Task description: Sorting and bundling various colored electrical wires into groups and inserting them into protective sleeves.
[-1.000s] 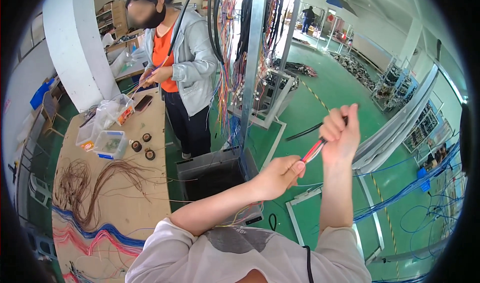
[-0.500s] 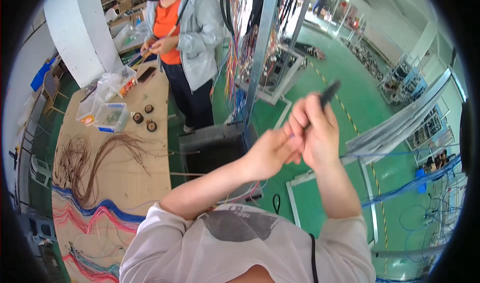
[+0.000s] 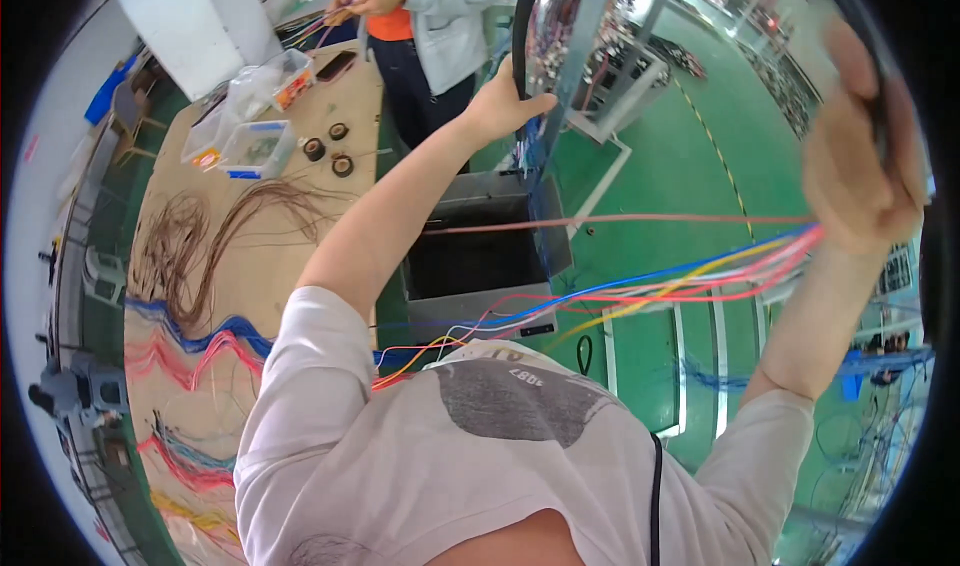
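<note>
My left hand [image 3: 503, 106] reaches up beside a metal post and is closed round a thick black tube-like cable [image 3: 528, 21]; its thumb sticks out and the fingertips are hidden. Far to the right, my raised right hand [image 3: 862, 161], smeared by motion, is closed on a black length that looks like the same kind of cable [image 3: 882, 96]. Below that hand, a bundle of coloured wires [image 3: 690, 274] in blue, yellow, pink, red and white stretches leftward across my front. A single pinkish wire [image 3: 620, 218] runs taut above the bundle.
A wooden table [image 3: 300, 296] at left bears brown wires [image 3: 195, 256], blue and pink bundles, black tape rolls [image 3: 342, 165] and a clear plastic box [image 3: 257, 150]. A co-worker [image 3: 425, 26] stands behind it, holding wires. A grey bin [image 3: 480, 311] and metal post [image 3: 580, 56] stand ahead.
My hands were together in front of me; they are now wide apart, the left up by the post, the right far right. The coloured wire bundle now stretches across my front.
</note>
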`<state>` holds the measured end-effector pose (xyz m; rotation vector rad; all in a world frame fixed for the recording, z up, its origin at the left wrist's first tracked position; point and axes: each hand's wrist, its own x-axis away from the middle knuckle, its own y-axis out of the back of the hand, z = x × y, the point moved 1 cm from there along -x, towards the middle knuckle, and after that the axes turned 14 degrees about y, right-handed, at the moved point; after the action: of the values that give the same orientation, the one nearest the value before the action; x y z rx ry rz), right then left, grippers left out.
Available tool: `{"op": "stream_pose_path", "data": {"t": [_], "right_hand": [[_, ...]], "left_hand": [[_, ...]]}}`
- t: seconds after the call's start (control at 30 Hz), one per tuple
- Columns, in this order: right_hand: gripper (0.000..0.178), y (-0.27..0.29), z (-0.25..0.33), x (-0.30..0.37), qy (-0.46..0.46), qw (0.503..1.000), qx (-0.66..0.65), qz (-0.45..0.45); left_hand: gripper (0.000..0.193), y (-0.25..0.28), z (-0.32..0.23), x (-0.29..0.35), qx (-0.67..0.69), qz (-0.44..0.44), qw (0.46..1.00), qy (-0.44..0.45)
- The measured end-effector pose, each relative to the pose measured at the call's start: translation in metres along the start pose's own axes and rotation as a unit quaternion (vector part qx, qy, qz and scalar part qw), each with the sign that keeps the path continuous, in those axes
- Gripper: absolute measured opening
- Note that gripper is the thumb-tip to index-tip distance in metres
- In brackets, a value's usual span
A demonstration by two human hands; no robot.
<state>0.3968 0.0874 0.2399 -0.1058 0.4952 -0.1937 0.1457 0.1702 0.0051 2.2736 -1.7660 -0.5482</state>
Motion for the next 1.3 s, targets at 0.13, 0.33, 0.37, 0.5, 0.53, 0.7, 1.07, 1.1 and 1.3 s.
{"op": "stream_pose_path", "data": {"t": [0.13, 0.33, 0.37, 0.5, 0.53, 0.7, 1.07, 1.1, 1.3], "right_hand": [[0.04, 0.014, 0.027, -0.009, -0.022, 0.983, 0.107, 0.145], [0.034, 0.073, 0.071, 0.044, 0.014, 0.978, 0.184, -0.094], [0.033, 0.093, 0.073, 0.061, 0.037, 0.963, 0.205, -0.174], [0.031, 0.148, 0.057, 0.109, 0.096, 0.893, 0.243, -0.366], [0.031, 0.155, 0.046, 0.109, 0.087, 0.919, 0.217, -0.318], [0.026, 0.182, -0.026, 0.132, 0.065, 0.888, 0.157, -0.428], [0.028, 0.184, -0.095, 0.127, -0.015, 0.945, 0.13, -0.3], [0.028, 0.185, -0.096, 0.129, -0.011, 0.947, 0.131, -0.294], [0.03, 0.187, -0.109, 0.13, -0.031, 0.967, 0.113, -0.227]], "left_hand": [[0.033, 0.035, 0.026, 0.011, 0.099, 0.065, 0.981, 0.152], [0.031, 0.12, 0.012, 0.066, 0.296, 0.281, 0.899, 0.159], [0.031, 0.133, 0.009, 0.075, 0.298, 0.268, 0.903, 0.156], [0.025, 0.164, -0.002, 0.1, 0.275, 0.289, 0.906, 0.143], [0.024, 0.174, -0.006, 0.107, 0.231, 0.272, 0.923, 0.146], [0.023, 0.206, -0.032, 0.143, 0.105, 0.098, 0.97, 0.198], [0.032, 0.258, -0.055, 0.198, 0.213, 0.091, 0.964, 0.133], [0.031, 0.259, -0.06, 0.199, 0.166, 0.089, 0.975, 0.116], [0.023, 0.267, -0.075, 0.207, 0.067, -0.069, 0.99, 0.106]]}}
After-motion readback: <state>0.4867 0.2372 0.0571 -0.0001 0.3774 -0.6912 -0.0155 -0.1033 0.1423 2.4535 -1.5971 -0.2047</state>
